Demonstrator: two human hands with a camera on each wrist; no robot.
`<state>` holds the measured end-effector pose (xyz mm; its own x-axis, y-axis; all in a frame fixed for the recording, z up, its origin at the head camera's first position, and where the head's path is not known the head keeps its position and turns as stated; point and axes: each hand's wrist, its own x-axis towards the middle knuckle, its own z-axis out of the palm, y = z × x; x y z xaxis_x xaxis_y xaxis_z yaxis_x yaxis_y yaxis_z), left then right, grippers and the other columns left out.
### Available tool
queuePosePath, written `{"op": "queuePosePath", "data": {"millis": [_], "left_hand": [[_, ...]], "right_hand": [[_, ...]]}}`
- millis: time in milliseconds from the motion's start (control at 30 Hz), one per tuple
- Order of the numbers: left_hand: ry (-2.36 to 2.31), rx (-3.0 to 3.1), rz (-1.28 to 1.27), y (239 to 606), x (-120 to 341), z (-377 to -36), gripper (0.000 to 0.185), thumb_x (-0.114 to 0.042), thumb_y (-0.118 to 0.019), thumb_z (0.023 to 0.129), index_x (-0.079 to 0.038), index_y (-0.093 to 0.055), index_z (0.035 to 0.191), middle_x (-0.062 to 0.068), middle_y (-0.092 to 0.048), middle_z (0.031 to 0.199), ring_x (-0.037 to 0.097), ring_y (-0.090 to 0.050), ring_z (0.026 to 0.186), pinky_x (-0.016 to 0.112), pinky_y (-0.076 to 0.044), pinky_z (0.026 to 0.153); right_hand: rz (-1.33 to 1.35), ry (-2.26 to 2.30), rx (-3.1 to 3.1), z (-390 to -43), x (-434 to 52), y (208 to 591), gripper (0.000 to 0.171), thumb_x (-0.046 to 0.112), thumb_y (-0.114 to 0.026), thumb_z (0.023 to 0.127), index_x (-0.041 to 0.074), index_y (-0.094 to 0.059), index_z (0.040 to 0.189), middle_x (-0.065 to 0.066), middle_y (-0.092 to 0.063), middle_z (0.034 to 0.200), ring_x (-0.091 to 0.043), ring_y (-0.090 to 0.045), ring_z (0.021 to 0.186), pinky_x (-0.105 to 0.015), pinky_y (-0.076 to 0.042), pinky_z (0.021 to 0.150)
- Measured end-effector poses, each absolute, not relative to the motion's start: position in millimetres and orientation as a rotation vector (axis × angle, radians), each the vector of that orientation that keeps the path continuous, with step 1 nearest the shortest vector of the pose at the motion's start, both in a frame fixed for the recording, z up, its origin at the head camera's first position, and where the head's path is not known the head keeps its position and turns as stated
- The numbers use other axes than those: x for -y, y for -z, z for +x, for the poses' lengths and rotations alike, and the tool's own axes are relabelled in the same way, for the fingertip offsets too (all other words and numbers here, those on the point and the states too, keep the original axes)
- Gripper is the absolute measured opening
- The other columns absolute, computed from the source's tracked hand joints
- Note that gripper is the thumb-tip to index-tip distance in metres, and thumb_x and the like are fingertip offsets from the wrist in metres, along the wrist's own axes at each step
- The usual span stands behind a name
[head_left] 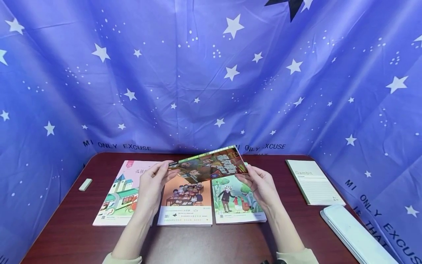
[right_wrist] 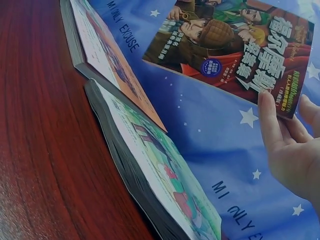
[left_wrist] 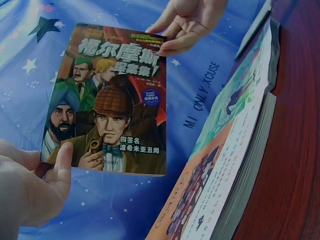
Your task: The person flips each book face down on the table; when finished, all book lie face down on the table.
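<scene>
A paperback book [head_left: 211, 165] is held up and tilted over the table, its cover showing a man in a brown cap with a pipe. My left hand [head_left: 152, 183] pinches one end of it, thumb on the cover [left_wrist: 107, 105] in the left wrist view. At the opposite end my right hand [head_left: 260, 185] grips a corner, its fingertips at the title side in the right wrist view. Below lie three picture books in a row: a pink one [head_left: 115, 200] partly behind the left hand, an orange one [head_left: 184, 214] in the middle, and a green one [head_left: 235, 200] near the right wrist.
A small whitish eraser [head_left: 85, 184] lies at the left on the dark red table [head_left: 66, 227]. Toward the right sit a "Gambit" notebook [head_left: 318, 187] and a long pale case [head_left: 357, 233] near the table's edge. A blue star-patterned curtain [head_left: 197, 73] hangs behind and along both sides.
</scene>
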<state>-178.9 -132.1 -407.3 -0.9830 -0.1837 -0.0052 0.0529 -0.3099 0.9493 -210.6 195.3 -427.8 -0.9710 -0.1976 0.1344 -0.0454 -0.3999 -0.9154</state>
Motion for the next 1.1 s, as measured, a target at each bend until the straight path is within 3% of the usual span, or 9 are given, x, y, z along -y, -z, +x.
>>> {"op": "queuePosePath", "data": {"millis": [367, 633, 900, 1100], "left_hand": [[2.421, 1.708, 0.139, 411.1, 129.2, -180.3, 0.027, -0.019, -0.061, 0.104, 0.001, -0.066, 0.12, -0.005, -0.079, 0.104, 0.011, -0.076, 0.094, 0.03, -0.061, 0.096], [2.444, 1.695, 0.141, 413.4, 128.9, -179.5, 0.027, -0.015, -0.061, 0.104, 0.006, -0.064, 0.12, -0.001, -0.079, 0.103, 0.013, -0.077, 0.091, 0.031, -0.062, 0.094], [2.45, 1.709, 0.144, 412.7, 128.8, -179.5, 0.028, -0.01, -0.061, 0.102, 0.009, -0.063, 0.123, 0.001, -0.079, 0.103, 0.012, -0.076, 0.092, 0.03, -0.063, 0.093], [2.45, 1.729, 0.142, 411.8, 129.3, -179.6, 0.03, -0.005, -0.058, 0.102, 0.01, -0.062, 0.127, -0.001, -0.078, 0.106, 0.012, -0.075, 0.099, 0.03, -0.062, 0.094]], "right_hand": [[-0.418, 2.62, -1.584, -210.5, -193.1, 425.7, 0.029, 0.004, -0.05, 0.107, 0.011, -0.078, 0.105, -0.005, -0.079, 0.107, -0.016, -0.077, 0.101, -0.032, -0.06, 0.098], [-0.37, 2.65, -1.592, -210.4, -191.9, 425.9, 0.026, 0.004, -0.054, 0.105, 0.009, -0.079, 0.1, -0.006, -0.079, 0.109, -0.015, -0.077, 0.099, -0.032, -0.06, 0.099], [-0.25, 2.674, -1.602, -208.8, -189.6, 424.4, 0.022, 0.005, -0.058, 0.104, 0.007, -0.08, 0.1, -0.005, -0.079, 0.109, -0.005, -0.069, 0.083, -0.019, -0.062, 0.078], [-0.256, 2.667, -1.588, -208.5, -190.8, 423.1, 0.022, 0.002, -0.058, 0.102, 0.002, -0.077, 0.114, -0.006, -0.077, 0.118, -0.007, -0.073, 0.096, -0.02, -0.061, 0.087]]}}
